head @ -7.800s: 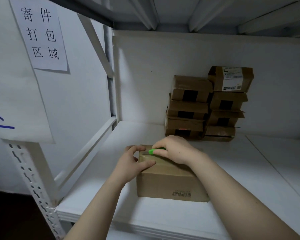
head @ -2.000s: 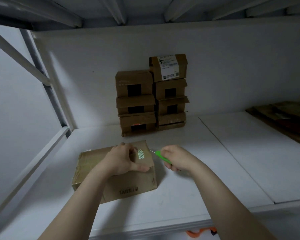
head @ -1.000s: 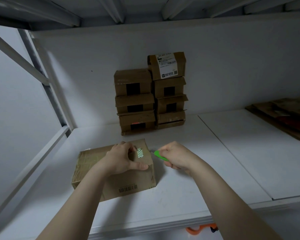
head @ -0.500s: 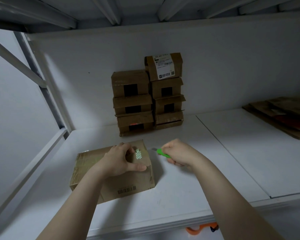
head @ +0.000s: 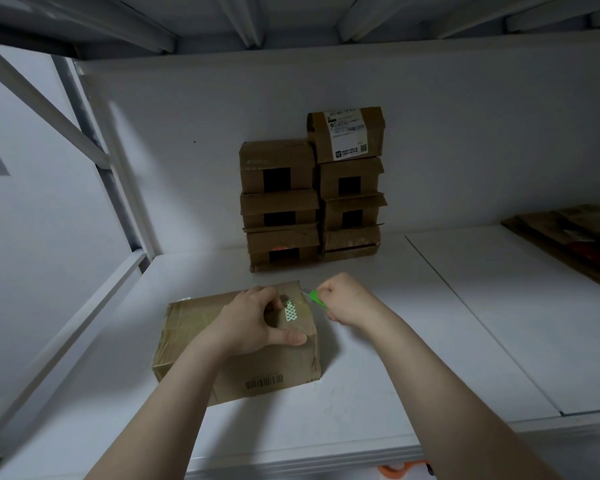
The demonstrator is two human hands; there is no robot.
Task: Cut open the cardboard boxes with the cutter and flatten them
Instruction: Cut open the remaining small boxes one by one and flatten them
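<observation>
A taped brown cardboard box [head: 191, 327] with a barcode on its near side lies on the white shelf [head: 378, 393]. My left hand [head: 253, 323] rests on top of its right half, thumb along the near edge and fingers curled at the far edge. My right hand [head: 347, 301] grips a green cutter [head: 315, 297]. The cutter's blade tip touches the box's far right top corner.
Several brown boxes [head: 312, 199] are stacked in two columns against the back wall, the top right one bearing a white label. Flattened cardboard [head: 575, 237] lies at the far right of the shelf. A slanted white frame strut [head: 42, 95] stands at the left.
My right hand has carried the cutter away from me along the box's right edge to its far corner. The left hand and box have stayed put.
</observation>
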